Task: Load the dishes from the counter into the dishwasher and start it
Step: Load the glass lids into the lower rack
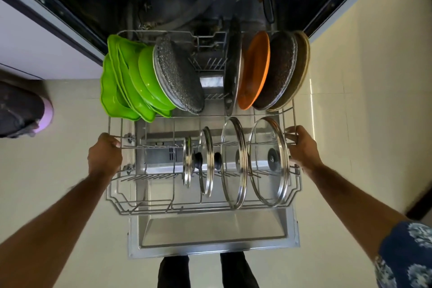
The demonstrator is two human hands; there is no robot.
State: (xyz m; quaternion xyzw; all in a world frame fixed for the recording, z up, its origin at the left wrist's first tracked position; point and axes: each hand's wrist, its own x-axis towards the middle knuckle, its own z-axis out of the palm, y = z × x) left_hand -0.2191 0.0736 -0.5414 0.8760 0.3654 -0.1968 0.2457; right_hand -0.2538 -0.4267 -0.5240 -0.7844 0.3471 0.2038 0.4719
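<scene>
Head view: wire rack (121, 203), round glass lids (268, 161).

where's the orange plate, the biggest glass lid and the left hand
orange plate (256, 70), head view, middle of its face
biggest glass lid (264, 147), head view, clear glass above the knob
left hand (105, 155), head view, back of the hand gripping the rack

1. A grey wire lower dishwasher rack (140, 210), pulled out over the open steel door (210, 236), carries the dishes.
2. Between the hands, four steel-rimmed glass lids (268, 161) stand on edge.
3. Beyond the hands stand green plastic plates (126, 82), a speckled grey pan (180, 77), an orange plate (256, 70) and dark round pans (278, 70).
</scene>
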